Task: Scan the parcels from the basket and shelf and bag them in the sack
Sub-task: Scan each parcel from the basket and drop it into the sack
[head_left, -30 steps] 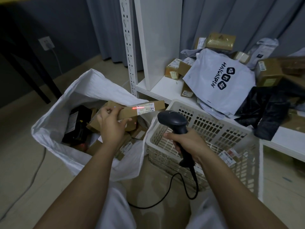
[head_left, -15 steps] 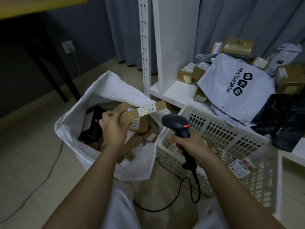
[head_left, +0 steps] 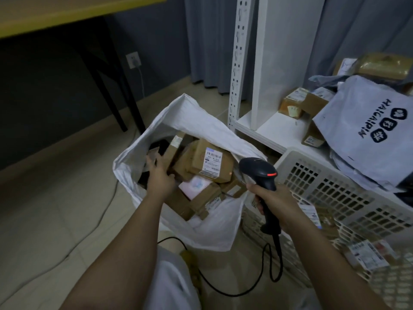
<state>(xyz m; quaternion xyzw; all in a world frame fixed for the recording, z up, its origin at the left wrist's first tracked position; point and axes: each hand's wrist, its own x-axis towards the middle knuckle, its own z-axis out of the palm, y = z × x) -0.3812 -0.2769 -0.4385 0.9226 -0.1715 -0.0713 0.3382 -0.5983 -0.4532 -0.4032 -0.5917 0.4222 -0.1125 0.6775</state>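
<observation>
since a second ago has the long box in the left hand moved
Yes. It was held up level above the sack, label facing the scanner; now the long box stands tilted inside the sack, down among the other parcels, with the left hand beside it.

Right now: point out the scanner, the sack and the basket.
scanner (head_left: 259,173), head view, top of its black head.
sack (head_left: 192,115), head view, raised white back wall.
basket (head_left: 335,189), head view, slotted near wall.

White woven sack centre frame, mouth open, full of brown cardboard parcels. Left hand inside it, fingers spread beside a long narrow box. Right hand grips black handheld scanner, red light on. White plastic lattice basket lower right, white shelf behind
</observation>
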